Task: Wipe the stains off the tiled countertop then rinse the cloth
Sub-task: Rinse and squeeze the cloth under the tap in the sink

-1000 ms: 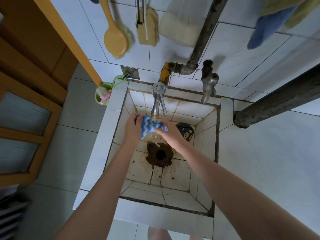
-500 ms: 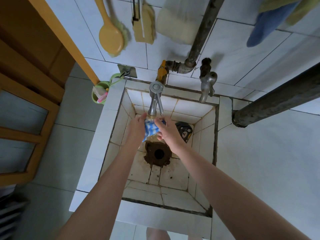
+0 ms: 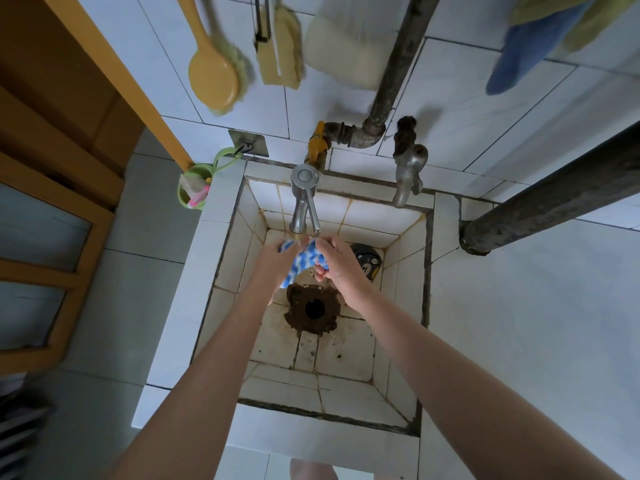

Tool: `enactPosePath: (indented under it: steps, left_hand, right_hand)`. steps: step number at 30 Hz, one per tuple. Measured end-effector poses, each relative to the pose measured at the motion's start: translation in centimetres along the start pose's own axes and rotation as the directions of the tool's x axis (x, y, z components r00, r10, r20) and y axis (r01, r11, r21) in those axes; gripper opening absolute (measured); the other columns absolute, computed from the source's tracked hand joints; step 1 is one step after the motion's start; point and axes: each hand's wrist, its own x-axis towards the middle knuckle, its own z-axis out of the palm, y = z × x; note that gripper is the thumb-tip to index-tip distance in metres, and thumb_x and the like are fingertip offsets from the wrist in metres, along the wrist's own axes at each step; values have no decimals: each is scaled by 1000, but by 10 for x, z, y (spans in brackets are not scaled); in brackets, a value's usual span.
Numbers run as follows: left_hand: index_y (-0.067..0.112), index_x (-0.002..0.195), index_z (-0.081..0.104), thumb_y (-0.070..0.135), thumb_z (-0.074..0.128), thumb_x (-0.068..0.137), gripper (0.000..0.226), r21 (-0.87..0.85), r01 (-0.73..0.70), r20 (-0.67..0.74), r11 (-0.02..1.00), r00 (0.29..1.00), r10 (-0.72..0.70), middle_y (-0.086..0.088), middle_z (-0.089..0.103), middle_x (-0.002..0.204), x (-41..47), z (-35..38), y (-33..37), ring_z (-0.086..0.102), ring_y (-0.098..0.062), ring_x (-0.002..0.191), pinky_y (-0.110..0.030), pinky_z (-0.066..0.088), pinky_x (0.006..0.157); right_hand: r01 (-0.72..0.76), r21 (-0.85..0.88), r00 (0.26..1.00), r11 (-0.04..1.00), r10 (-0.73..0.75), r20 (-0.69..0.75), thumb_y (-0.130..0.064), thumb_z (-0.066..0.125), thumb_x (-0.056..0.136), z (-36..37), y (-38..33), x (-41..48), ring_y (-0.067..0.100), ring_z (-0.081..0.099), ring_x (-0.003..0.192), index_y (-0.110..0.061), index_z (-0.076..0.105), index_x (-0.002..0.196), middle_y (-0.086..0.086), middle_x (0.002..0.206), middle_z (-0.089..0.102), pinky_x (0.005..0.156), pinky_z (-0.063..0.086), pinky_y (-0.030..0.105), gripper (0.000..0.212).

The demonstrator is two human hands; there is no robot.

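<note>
Both hands, left hand (image 3: 277, 258) and right hand (image 3: 341, 263), grip the blue-and-white patterned cloth (image 3: 300, 261) (bunched) under the far silver metal tap (image 3: 303, 206).

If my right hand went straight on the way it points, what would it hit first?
Probably the left hand, just past the cloth that the right hand grips; depth is unclear.

Woven cloth (image 3: 304, 263), blue-white; shiny metal tap (image 3: 302, 202); glazed tile sink (image 3: 214, 237), grimy grout; rusty drain (image 3: 313, 308).
</note>
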Motion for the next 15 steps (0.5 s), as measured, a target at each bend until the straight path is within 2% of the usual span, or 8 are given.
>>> enactPosePath:
  steps: [2, 3, 5, 9, 11, 13, 15]
  left_hand:
    - [8, 90, 61, 48, 62, 83, 40, -52, 20, 27, 998, 999, -19, -6, 59, 66, -2, 0, 3, 54, -11, 55, -21, 44, 53]
    - [6, 87, 63, 47, 62, 83, 41, -53, 25, 34, 998, 999, -23, -3, 55, 54, -2, 0, 3, 48, -7, 41, -18, 37, 43]
    - [4, 82, 62, 43, 56, 89, 40, -8, 19, 14, 1000, 1000, -19, 0, 47, 43, 0, 0, 2, 38, -6, 32, -18, 30, 39]
    - [8, 72, 54, 29, 40, 99, 38, 102, -61, -65, 993, 996, 67, -12, 52, 68, 3, 5, 1, 48, -22, 63, -26, 35, 55]
    - [-2, 88, 60, 25, 36, 100, 38, 203, -69, -81, 977, 993, 87, -12, 50, 80, 4, 4, 2, 46, -22, 76, -18, 32, 56]
    - [2, 99, 60, 24, 34, 101, 34, 251, -89, -75, 964, 991, 111, -11, 48, 86, 4, 3, 3, 43, -19, 70, -12, 28, 54]
    - [10, 88, 51, 21, 33, 100, 25, 207, -101, -72, 973, 990, 118, -6, 47, 78, 4, 3, 2, 38, -9, 59, -10, 32, 49]
  right_hand:
    - [22, -25, 1000, 999, -22, 11, -20, 42, 99, -1, 2, -1, 11, 44, 57, -2, 47, 112, 7, 77, 47, 52, 42, 23, 23]
    - [35, -34, 999, 999, -34, 16, -20, 42, 99, -1, 4, -2, 11, 46, 59, -2, 47, 112, 7, 80, 49, 53, 44, 23, 23]
    - [53, -55, 998, 997, -53, 15, -21, 41, 100, 0, 5, -3, 12, 48, 62, -5, 46, 109, 8, 84, 51, 57, 46, 25, 20]
    - [82, -105, 997, 991, -80, 19, -25, 40, 100, 7, 5, -5, 12, 47, 61, -5, 47, 110, 5, 79, 51, 59, 46, 27, 22]
    - [89, -108, 996, 990, -87, 24, -24, 39, 100, 8, 4, -5, 11, 44, 57, -5, 47, 108, 3, 73, 48, 56, 44, 25, 22]
    - [85, -121, 996, 989, -82, 25, -25, 39, 100, 8, 4, -6, 10, 44, 57, -6, 47, 107, 2, 72, 48, 55, 44, 22, 21]
    - [84, -121, 996, 989, -82, 18, -26, 41, 100, 7, 4, -6, 9, 47, 59, -7, 48, 109, 2, 77, 50, 58, 47, 22, 23]
